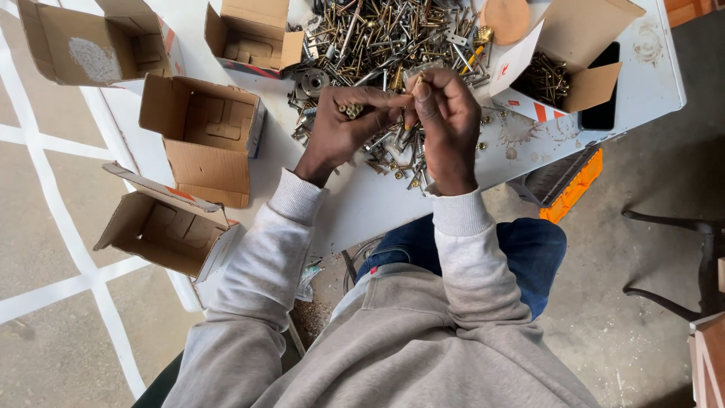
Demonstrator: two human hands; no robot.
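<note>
The screw pile (pixel 393 38) runs off the top edge; the left hand (pixel 343 125) perhaps hides more screws.

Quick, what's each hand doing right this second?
Left hand: closed around a small bunch of brass-coloured screws.
Right hand: fingers pinched together on one screw above the pile of mixed screws.

Grey sweatshirt (pixel 393 332) with ribbed cuffs (pixel 458 213), blue jeans (pixel 529 249)

Open brown cartons (pixel 202 136) — white table (pixel 362 204)
</note>
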